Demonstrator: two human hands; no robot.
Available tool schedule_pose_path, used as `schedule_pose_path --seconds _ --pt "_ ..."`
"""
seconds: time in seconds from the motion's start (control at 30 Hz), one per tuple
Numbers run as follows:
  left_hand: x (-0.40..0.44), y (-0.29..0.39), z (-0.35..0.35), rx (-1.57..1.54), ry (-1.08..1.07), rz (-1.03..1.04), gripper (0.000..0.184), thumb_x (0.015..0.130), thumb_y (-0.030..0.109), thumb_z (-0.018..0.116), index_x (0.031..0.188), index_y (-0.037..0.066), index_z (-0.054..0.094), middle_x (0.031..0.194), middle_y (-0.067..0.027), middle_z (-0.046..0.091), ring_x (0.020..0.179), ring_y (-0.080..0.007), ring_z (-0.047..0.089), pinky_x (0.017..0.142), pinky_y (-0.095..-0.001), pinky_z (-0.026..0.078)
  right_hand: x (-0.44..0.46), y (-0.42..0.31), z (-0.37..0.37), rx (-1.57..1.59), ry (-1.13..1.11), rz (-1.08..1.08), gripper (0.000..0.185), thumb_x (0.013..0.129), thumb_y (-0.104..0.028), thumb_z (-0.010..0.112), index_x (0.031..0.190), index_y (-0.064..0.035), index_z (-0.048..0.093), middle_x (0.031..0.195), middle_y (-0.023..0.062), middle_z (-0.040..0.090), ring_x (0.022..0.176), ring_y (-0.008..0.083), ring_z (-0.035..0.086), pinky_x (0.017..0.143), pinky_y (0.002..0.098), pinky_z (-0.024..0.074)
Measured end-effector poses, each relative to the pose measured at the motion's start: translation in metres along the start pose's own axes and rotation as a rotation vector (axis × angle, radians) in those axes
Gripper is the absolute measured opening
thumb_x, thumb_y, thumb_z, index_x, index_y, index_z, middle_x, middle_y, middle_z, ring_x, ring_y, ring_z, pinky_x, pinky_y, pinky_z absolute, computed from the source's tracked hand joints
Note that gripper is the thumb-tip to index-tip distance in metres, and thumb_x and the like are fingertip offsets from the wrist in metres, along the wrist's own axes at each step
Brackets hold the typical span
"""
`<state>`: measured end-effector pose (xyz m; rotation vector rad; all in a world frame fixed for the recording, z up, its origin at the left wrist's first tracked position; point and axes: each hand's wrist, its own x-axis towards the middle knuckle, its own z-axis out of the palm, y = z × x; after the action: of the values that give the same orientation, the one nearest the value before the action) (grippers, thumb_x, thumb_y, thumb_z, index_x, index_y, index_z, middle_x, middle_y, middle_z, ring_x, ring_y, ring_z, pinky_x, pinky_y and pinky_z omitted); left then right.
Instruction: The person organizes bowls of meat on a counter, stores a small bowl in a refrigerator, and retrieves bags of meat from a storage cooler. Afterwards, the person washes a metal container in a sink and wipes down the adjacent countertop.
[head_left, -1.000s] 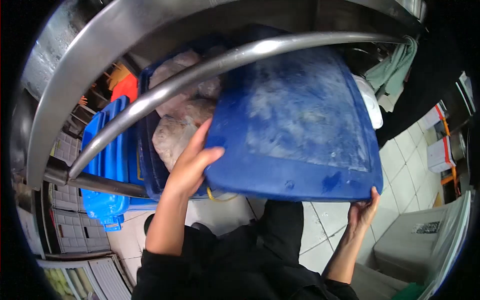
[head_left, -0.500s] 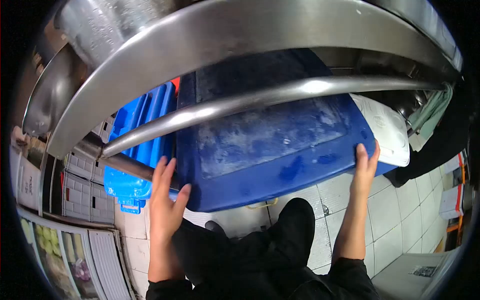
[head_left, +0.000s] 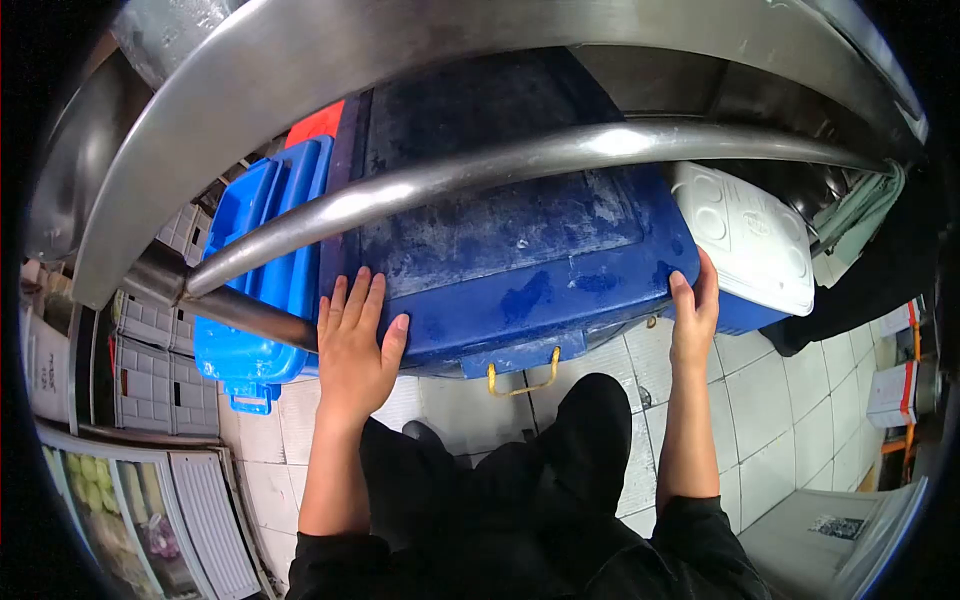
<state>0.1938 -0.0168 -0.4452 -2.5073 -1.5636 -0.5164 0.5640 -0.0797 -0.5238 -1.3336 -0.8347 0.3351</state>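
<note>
A large dark blue lid (head_left: 500, 255), scuffed whitish on top, lies over a blue storage box (head_left: 525, 352) with a yellow handle (head_left: 530, 382) on its front. My left hand (head_left: 358, 335) rests flat on the lid's front left corner, palm down with fingers stretched out. At the front right corner my right hand (head_left: 694, 310) holds the lid's edge, thumb on top and the other fingers along the side. The far part of the lid runs back beneath a steel tube.
A steel tube (head_left: 420, 185) and a curved steel edge (head_left: 400, 55) cross above the lid. Bright blue bins (head_left: 250, 345) stand left, a white-lidded box (head_left: 745, 240) right. A glass-fronted case of produce (head_left: 105, 505) is lower left. Another person's dark-clothed leg (head_left: 860, 285) stands right.
The lid's front edge has moved back and now sits over the box, uncovering its yellow handle. My left hand has gone from the lid's side edge to lying flat on top.
</note>
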Motion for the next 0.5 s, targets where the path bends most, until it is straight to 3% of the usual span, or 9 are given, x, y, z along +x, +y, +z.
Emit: schedule_pose_path --seconds 0.1,0.2,0.27,0.3,0.37,0.43,0.5 --pt "0.009 -0.001 -0.006 -0.003 -0.005 0.031 0.050 0.091 0.036 0.055 0.128 0.003 0.054 0.137 -0.0187 0.048 0.130 -0.0392 0.040 0.109 -0.0469 0.028 0.010 -0.002 -0.006 -0.007 -0.037 0.003 0.054 0.085 -0.019 0.063 0.131 0.0044 0.045 0.125 0.0178 0.053 0.117 0.0238 0.050 0.100 0.0332 0.0377" --pt "0.032 -0.006 -0.024 -0.062 -0.120 0.040 0.049 0.086 0.033 0.062 0.123 0.002 0.057 0.132 -0.0207 0.051 0.124 -0.0396 0.045 0.104 -0.0457 0.035 0.046 -0.028 0.001 -0.407 -0.181 -0.120 0.063 0.081 -0.028 0.065 0.132 0.0037 0.045 0.134 0.0245 0.048 0.124 0.0327 0.048 0.104 0.0377 0.0362" --pt "0.055 -0.012 -0.027 -0.085 -0.093 0.129 0.049 0.086 0.033 0.062 0.124 0.003 0.057 0.134 -0.0210 0.049 0.127 -0.0395 0.042 0.106 -0.0445 0.032 0.075 -0.039 0.019 -0.548 -0.305 -0.236 0.062 0.082 -0.035 0.064 0.133 -0.0020 0.048 0.138 0.0227 0.045 0.125 0.0347 0.048 0.104 0.0383 0.0371" --pt "0.061 -0.017 -0.013 -0.097 -0.105 0.221 0.051 0.088 0.037 0.059 0.128 0.005 0.055 0.138 -0.0209 0.046 0.132 -0.0386 0.037 0.110 -0.0460 0.026 0.074 -0.044 0.024 -0.704 -0.363 -0.208 0.061 0.082 -0.039 0.062 0.132 -0.0052 0.050 0.140 0.0216 0.043 0.126 0.0353 0.047 0.104 0.0389 0.0374" --pt "0.059 -0.015 0.005 -0.159 -0.178 0.167 0.055 0.093 0.042 0.048 0.135 0.007 0.048 0.143 -0.0203 0.039 0.136 -0.0373 0.031 0.113 -0.0491 0.017 0.078 -0.039 0.020 -0.883 -0.423 -0.194 0.061 0.082 -0.048 0.060 0.133 -0.0153 0.051 0.145 0.0186 0.037 0.127 0.0368 0.044 0.104 0.0409 0.0386" --pt "0.054 -0.014 0.003 -0.143 -0.197 0.171 0.055 0.094 0.041 0.044 0.136 0.005 0.046 0.144 -0.0203 0.039 0.136 -0.0373 0.031 0.113 -0.0499 0.015 0.080 -0.040 0.016 -0.886 -0.455 -0.133 0.067 0.081 -0.054 0.058 0.137 -0.0193 0.048 0.145 0.0189 0.037 0.131 0.0365 0.040 0.106 0.0403 0.0360" --pt "0.057 -0.011 -0.007 -0.186 -0.246 0.134 0.055 0.095 0.040 0.043 0.134 0.002 0.047 0.142 -0.0207 0.041 0.135 -0.0382 0.032 0.113 -0.0499 0.016 0.082 -0.046 0.016 -0.872 -0.491 -0.046 0.074 0.080 -0.060 0.055 0.138 -0.0160 0.045 0.142 0.0215 0.041 0.130 0.0378 0.041 0.107 0.0412 0.0349"
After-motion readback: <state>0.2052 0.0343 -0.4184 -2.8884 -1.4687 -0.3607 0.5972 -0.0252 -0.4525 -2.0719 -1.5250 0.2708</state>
